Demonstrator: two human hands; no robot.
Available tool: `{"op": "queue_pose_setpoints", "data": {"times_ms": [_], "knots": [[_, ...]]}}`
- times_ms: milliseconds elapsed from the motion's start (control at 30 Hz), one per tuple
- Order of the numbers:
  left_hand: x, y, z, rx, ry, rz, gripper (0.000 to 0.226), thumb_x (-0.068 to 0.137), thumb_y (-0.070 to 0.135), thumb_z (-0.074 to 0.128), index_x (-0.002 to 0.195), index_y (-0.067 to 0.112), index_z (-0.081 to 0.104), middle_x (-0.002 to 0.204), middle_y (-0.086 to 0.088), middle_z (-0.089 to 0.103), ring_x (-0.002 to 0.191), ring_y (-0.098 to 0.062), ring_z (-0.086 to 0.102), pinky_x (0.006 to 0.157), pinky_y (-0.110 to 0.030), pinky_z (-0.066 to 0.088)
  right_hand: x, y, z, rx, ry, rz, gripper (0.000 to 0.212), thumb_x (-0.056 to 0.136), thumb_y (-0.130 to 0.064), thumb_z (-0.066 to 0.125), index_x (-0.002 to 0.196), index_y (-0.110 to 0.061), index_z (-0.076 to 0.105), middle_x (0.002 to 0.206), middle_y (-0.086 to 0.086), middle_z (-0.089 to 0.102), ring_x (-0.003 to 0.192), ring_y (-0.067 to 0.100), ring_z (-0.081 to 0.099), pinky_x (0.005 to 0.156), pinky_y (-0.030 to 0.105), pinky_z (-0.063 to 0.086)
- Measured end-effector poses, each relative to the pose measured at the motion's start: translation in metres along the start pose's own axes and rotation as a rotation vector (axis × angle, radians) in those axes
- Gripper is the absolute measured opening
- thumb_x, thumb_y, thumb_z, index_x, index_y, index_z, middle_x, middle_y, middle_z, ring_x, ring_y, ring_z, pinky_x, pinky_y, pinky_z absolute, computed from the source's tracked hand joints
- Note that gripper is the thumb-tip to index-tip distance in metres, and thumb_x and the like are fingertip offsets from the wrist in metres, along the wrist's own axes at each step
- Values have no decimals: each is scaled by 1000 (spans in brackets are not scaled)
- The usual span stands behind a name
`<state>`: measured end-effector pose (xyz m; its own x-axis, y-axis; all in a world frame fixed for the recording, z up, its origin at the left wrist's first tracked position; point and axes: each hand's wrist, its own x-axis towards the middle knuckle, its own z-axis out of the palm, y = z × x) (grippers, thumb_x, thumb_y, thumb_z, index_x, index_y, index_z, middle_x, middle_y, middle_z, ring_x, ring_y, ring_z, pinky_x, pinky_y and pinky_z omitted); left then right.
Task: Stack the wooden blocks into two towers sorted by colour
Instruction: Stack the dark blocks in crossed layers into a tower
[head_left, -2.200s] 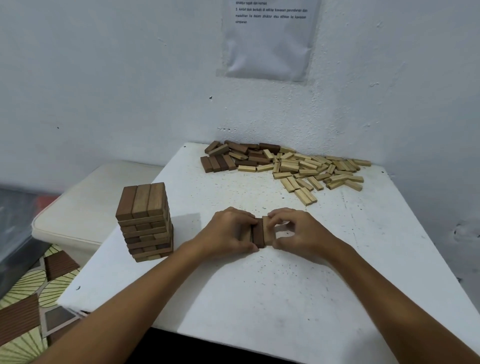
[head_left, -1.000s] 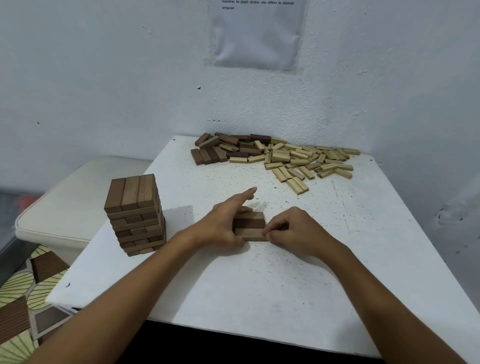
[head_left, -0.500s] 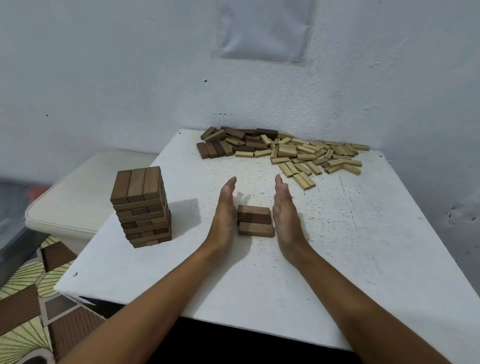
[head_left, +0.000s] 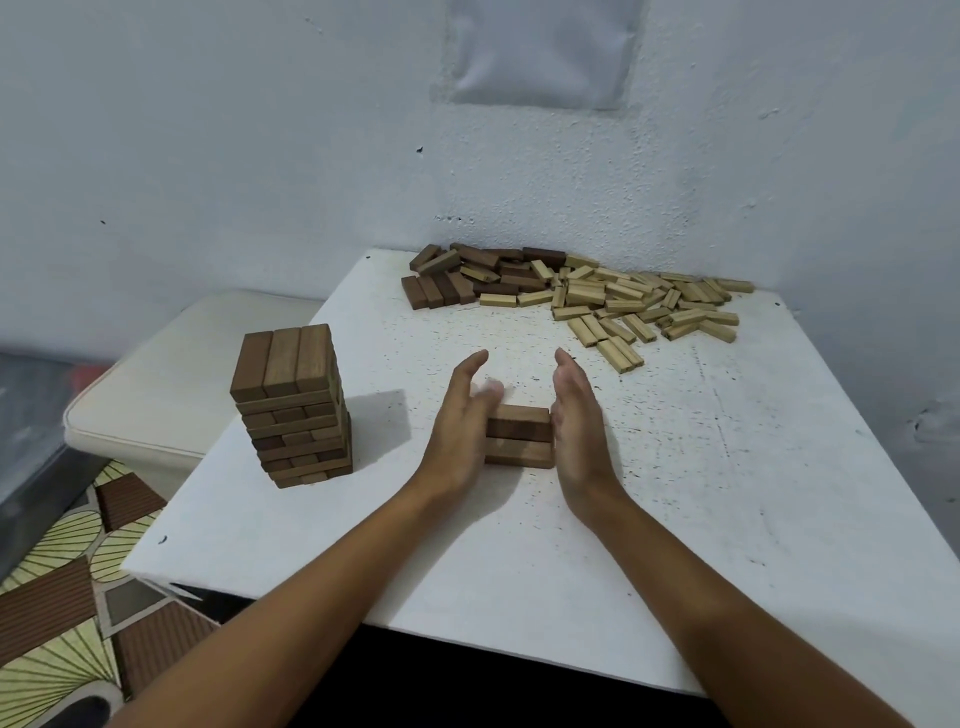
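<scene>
A tower of dark brown blocks (head_left: 293, 405) stands on the left part of the white table (head_left: 701, 493). Three dark blocks lie side by side as one flat group (head_left: 519, 435) in the table's middle. My left hand (head_left: 462, 415) presses flat against the group's left end and my right hand (head_left: 576, 410) against its right end, fingers straight. At the far edge lies a pile of loose dark blocks (head_left: 467, 278) and a wider spread of light blocks (head_left: 634, 306).
A white wall (head_left: 260, 130) rises just behind the table, with a paper sheet (head_left: 540, 52) stuck on it. A cream cushioned seat (head_left: 166, 384) stands left of the table. Patterned floor (head_left: 57, 613) shows at lower left.
Earlier my fingers pinched the three blocks while arranging them. Now both hands are flat and have closed in against the group's two ends.
</scene>
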<state>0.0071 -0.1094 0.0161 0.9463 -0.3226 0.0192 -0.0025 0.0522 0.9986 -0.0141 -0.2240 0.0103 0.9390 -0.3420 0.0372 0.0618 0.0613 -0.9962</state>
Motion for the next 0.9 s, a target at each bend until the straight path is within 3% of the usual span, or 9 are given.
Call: {"op": "queue_pose_setpoints", "data": {"times_ms": [33,100,200,300,467,733,900], "knots": [[0,0,-7,114,-20,27,42,96,26,55,136,34,44,111,22,60,94,16,59,92,-21,49,1,-2,-6,-52,-8,-3,46,103,-23,45,148,-22,36,153,-3,38,132,1,37,102,19,31],[1,2,-22,416,-75,94,67,78,24,66,140,31,44,130,13,54,115,10,51,103,-21,42,5,-6,-23,-204,-50,-39,54,95,-5,57,144,-19,42,142,4,51,131,11,46,103,26,42],[2,0,-37,683,-175,118,88,66,23,72,145,39,35,147,10,42,137,-6,38,110,-31,38,7,-8,-49,-545,-205,-118,70,87,-3,64,148,-24,37,135,0,55,131,12,47,104,27,40],[3,-4,-43,667,-228,58,96,62,23,74,143,50,30,142,15,42,129,-7,46,97,-32,51,8,-9,-63,-733,-386,-86,92,80,-23,75,153,-38,23,143,-8,48,135,7,40,103,29,37],[13,-5,-48,679,-269,52,97,64,27,75,143,52,26,134,14,47,124,-9,50,88,-27,54,12,-6,-64,-866,-438,-75,113,66,-41,83,152,-47,10,147,-11,45,136,8,41,109,41,40],[18,-3,-51,732,-279,96,96,73,21,79,150,39,25,117,32,47,112,-3,54,76,-5,46,15,-3,-63,-844,-426,-107,116,67,-37,86,155,-41,11,135,-14,52,125,10,49,105,40,44],[20,-6,-52,732,-272,103,94,74,22,80,151,34,27,123,17,52,113,-8,54,82,-10,45,17,1,-65,-815,-415,-112,116,68,-35,87,155,-38,12,129,-17,54,123,7,50,105,34,43]]}}
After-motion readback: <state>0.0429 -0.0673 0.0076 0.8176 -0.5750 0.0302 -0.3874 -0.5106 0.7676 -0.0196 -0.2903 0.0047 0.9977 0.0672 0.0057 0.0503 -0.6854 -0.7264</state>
